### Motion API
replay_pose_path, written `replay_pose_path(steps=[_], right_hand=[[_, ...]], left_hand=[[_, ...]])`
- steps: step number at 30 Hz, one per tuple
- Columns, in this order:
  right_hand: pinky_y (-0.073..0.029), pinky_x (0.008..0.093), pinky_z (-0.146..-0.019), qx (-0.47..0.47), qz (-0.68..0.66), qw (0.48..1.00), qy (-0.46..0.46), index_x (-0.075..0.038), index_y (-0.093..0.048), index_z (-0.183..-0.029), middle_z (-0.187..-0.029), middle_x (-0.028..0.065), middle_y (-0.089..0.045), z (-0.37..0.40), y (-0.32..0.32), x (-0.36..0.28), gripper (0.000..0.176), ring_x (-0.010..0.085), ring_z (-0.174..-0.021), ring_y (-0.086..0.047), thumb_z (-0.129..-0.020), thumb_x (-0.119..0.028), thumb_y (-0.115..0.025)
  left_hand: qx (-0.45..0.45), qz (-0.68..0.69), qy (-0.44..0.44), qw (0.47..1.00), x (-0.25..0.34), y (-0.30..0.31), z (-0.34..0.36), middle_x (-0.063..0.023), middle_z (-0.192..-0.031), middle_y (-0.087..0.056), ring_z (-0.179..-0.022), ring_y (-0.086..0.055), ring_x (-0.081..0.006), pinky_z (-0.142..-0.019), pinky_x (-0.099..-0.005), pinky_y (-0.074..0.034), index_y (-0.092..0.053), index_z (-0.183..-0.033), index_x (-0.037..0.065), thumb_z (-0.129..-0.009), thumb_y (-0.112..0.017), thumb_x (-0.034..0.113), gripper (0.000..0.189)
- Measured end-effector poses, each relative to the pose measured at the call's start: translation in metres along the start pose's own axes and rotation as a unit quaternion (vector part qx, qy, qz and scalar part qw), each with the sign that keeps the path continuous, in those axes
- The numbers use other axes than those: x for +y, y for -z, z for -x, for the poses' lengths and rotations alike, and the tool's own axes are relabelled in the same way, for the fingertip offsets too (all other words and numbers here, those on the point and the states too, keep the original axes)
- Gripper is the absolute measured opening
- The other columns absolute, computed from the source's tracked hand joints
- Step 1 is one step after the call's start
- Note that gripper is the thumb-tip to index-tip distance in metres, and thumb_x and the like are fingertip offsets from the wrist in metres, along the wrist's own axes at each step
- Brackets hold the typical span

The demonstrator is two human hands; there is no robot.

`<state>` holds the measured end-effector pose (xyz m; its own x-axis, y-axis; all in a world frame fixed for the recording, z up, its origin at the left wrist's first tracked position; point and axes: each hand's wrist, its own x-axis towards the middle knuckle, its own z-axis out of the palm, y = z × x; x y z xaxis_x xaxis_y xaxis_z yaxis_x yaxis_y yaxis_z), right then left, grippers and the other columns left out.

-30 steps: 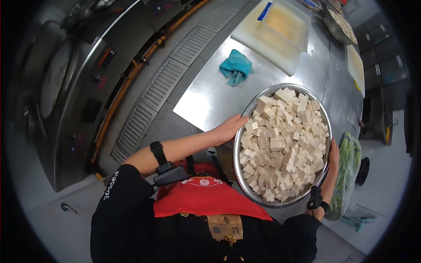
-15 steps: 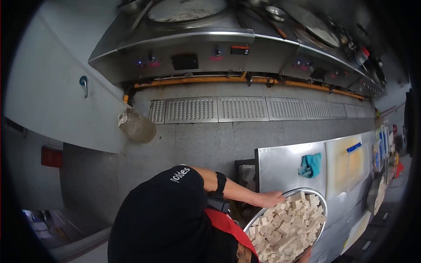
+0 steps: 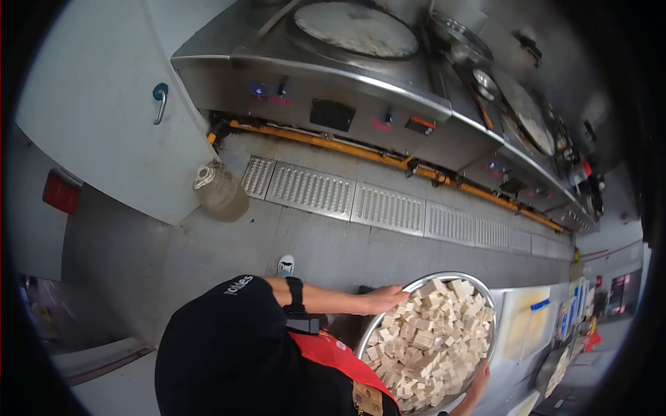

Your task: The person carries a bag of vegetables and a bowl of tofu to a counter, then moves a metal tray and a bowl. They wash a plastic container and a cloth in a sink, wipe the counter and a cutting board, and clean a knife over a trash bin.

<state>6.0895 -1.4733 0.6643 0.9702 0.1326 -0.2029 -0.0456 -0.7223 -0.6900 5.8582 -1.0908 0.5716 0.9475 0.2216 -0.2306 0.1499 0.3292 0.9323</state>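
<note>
A large round metal basin point(image 3: 492, 305) full of pale cubes, which look like tofu point(image 3: 427, 340), is held in front of my body. My left hand point(image 3: 386, 299) grips the rim on its upper left side, with the thumb side over the edge. On the lower right side my right hand point(image 3: 479, 380) is wrapped round the basin's outer wall. The basin is beside the near end of the steel table and overlaps it in view.
A steel stove point(image 3: 347, 76) with a large wok point(image 3: 357, 29) runs along the back. Drain grates point(image 3: 312, 191) line the floor. A cloudy jug point(image 3: 220, 194) stands by the white door point(image 3: 104, 104). Cutting boards point(image 3: 524, 322) lie on the table point(image 3: 505, 388) at right.
The view has turned and shifted. The basin, held in both hands, has moved left away from the table and the teal cloth is hidden. A shoe now shows on the floor.
</note>
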Motion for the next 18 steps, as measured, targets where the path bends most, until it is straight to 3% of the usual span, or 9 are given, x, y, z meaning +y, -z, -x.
replay_pose_path(steps=[3,7,8,9,11,14,16,17,18], right_hand=[[-0.043,0.0289,-0.066,-0.025,0.026,0.998,0.043,0.004,-0.057,-0.097,-0.086,0.0077,-0.06,-0.017,-0.054,-0.076,0.045,0.0144,-0.074,-0.055,-0.088,-0.038,-0.042],[-0.043,0.0289,-0.066,-0.096,0.058,0.991,0.08,0.004,-0.057,-0.097,-0.086,0.0079,-0.06,-0.027,-0.066,-0.174,0.045,0.0144,-0.074,-0.055,-0.087,-0.038,-0.042],[-0.043,0.0279,-0.064,-0.105,0.005,0.989,0.106,0.007,-0.056,-0.095,-0.086,0.0089,-0.061,-0.019,-0.104,-0.213,0.046,0.0142,-0.074,-0.054,-0.085,-0.037,-0.046],[-0.043,0.0275,-0.062,-0.064,0.106,0.978,0.165,0.007,-0.056,-0.096,-0.086,0.0083,-0.06,-0.02,-0.154,-0.253,0.044,0.0139,-0.073,-0.054,-0.085,-0.035,-0.048],[-0.043,0.0278,-0.062,-0.147,0.05,0.977,0.149,0.006,-0.057,-0.096,-0.086,0.0078,-0.06,-0.068,-0.244,-0.299,0.043,0.0131,-0.073,-0.053,-0.085,-0.034,-0.048],[-0.043,0.0263,-0.067,-0.209,0.026,0.963,0.168,0.005,-0.057,-0.098,-0.087,0.0066,-0.06,-0.081,-0.319,-0.363,0.044,0.0118,-0.079,-0.054,-0.086,-0.036,-0.047],[-0.043,0.0258,-0.067,-0.245,0.095,0.924,0.278,0.005,-0.058,-0.097,-0.086,0.005,-0.06,-0.095,-0.382,-0.432,0.042,0.0115,-0.078,-0.054,-0.085,-0.034,-0.049],[-0.043,0.0257,-0.068,-0.272,0.083,0.912,0.294,0.005,-0.058,-0.098,-0.086,0.0051,-0.06,-0.114,-0.432,-0.466,0.041,0.0114,-0.078,-0.054,-0.085,-0.033,-0.05],[-0.043,0.0257,-0.069,-0.299,0.07,0.9,0.31,0.005,-0.058,-0.098,-0.086,0.0052,-0.06,-0.128,-0.478,-0.501,0.04,0.0113,-0.078,-0.054,-0.085,-0.032,-0.05]], left_hand=[[0.047,0.025,-0.026,0.998,0.01,0.084,0.012,-0.0026,-0.076,-0.047,-0.073,-0.04,-0.0112,-0.064,-0.0296,-0.037,-0.049,-0.085,-0.001,-0.091,-0.037,0.035,0.038],[0.123,0.045,0.015,0.991,0.073,0.105,0.085,-0.0021,-0.076,-0.046,-0.073,-0.04,-0.0112,-0.065,-0.0289,-0.037,-0.049,-0.087,-0.001,-0.091,-0.037,0.034,0.037],[0.163,0.041,-0.026,0.985,0.077,0.129,0.087,-0.0015,-0.075,-0.045,-0.073,-0.04,-0.0111,-0.065,-0.0292,-0.037,-0.049,-0.087,-0.001,-0.091,-0.037,0.034,0.037],[0.197,0.049,-0.04,0.978,0.072,0.165,0.079,-0.002,-0.073,-0.044,-0.07,-0.04,-0.0115,-0.062,-0.0296,-0.036,-0.048,-0.086,-0.001,-0.091,-0.038,0.035,0.037],[0.263,0.067,-0.067,0.96,0.057,0.243,0.058,-0.003,-0.067,-0.044,-0.064,-0.041,-0.0125,-0.056,-0.0305,-0.036,-0.048,-0.083,0.0,-0.09,-0.038,0.037,0.039],[0.316,0.114,-0.074,0.939,0.044,0.277,0.067,-0.0035,-0.073,-0.043,-0.069,-0.039,-0.0115,-0.061,-0.0289,-0.035,-0.047,-0.085,0.0,-0.09,-0.039,0.036,0.037],[0.364,0.155,-0.073,0.915,0.054,0.318,0.075,-0.0024,-0.075,-0.044,-0.072,-0.039,-0.0116,-0.063,-0.0285,-0.035,-0.047,-0.085,0.001,-0.09,-0.039,0.035,0.036],[0.403,0.164,-0.132,0.891,0.068,0.343,0.084,-0.0013,-0.077,-0.044,-0.072,-0.039,-0.0105,-0.065,-0.0278,-0.035,-0.048,-0.086,0.001,-0.09,-0.04,0.034,0.034],[0.422,0.187,-0.133,0.877,0.075,0.367,0.088,-0.0011,-0.078,-0.045,-0.073,-0.039,-0.01,-0.065,-0.0273,-0.036,-0.048,-0.087,0.001,-0.091,-0.04,0.033,0.033]])
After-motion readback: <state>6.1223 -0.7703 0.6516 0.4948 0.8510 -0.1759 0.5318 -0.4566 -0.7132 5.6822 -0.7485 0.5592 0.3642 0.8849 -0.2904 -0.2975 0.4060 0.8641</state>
